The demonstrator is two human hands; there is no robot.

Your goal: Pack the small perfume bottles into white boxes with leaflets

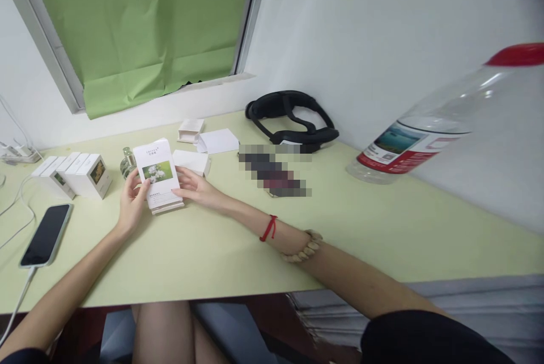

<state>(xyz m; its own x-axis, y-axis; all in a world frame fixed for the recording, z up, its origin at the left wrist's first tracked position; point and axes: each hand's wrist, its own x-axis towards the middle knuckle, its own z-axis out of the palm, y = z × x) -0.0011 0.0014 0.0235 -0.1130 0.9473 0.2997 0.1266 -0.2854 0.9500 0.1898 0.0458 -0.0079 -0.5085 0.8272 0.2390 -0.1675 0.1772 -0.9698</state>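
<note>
A white printed card (pixel 156 174) with a photo of white flowers on green stands between my two hands, tilted back toward me. My left hand (pixel 131 198) grips its left edge, thumb over the front. On the other side, my right hand (pixel 203 188) has thumb and fingers at the right edge. A pale box-like edge (pixel 168 207) shows beneath the card; how the two are joined is hidden. Behind my left hand is a small glass bottle (pixel 126 161) with a greenish cap, partly covered. A white box piece (pixel 193 163) lies just behind my right fingers.
Several small white boxes (pixel 91 176) stand at the left, near a phone (pixel 46 235) on a cable. Behind are an open white box (pixel 190 129) and white paper (pixel 219 141). A black headset (pixel 293 117), a blurred-out item (pixel 272 171) and a large plastic bottle (pixel 408 137) occupy the right.
</note>
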